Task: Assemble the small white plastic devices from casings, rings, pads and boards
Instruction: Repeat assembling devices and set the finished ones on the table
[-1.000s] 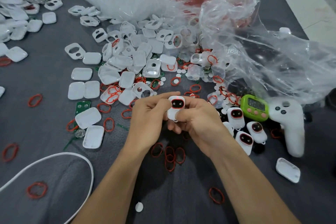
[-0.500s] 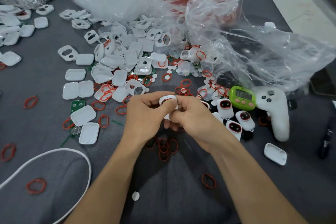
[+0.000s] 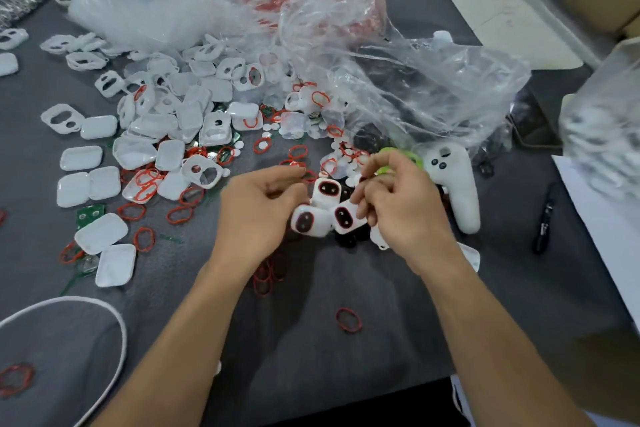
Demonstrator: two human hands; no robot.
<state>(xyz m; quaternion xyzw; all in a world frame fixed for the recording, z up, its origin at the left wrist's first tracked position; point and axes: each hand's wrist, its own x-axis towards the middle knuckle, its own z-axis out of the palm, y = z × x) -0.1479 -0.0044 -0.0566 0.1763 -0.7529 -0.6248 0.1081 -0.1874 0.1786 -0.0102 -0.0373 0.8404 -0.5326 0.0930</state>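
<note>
Three assembled white devices with dark red-rimmed faces lie together on the grey cloth: one upright (image 3: pixel 325 189), one at the left (image 3: pixel 305 220), one tilted at the right (image 3: pixel 346 217). My right hand (image 3: pixel 401 208) pinches the right end of the tilted device with curled fingers. My left hand (image 3: pixel 259 211) hovers just left of the group with loosely curled fingers and nothing visible in it. A heap of white casings (image 3: pixel 180 121), red rings (image 3: pixel 143 184), round white pads (image 3: pixel 341 146) and a green board (image 3: pixel 89 213) spreads across the left and centre.
Crumpled clear plastic bags (image 3: pixel 398 80) fill the back. A green timer (image 3: pixel 388 168) sits partly behind my right hand, next to a white controller (image 3: pixel 457 184). A black tool (image 3: pixel 543 218) lies at the right. A white cable (image 3: pixel 104 315) loops at the lower left.
Both hands moved right, from holding one device together in front of me to the group of assembled devices. The left hand let go; the camera view turned right.
</note>
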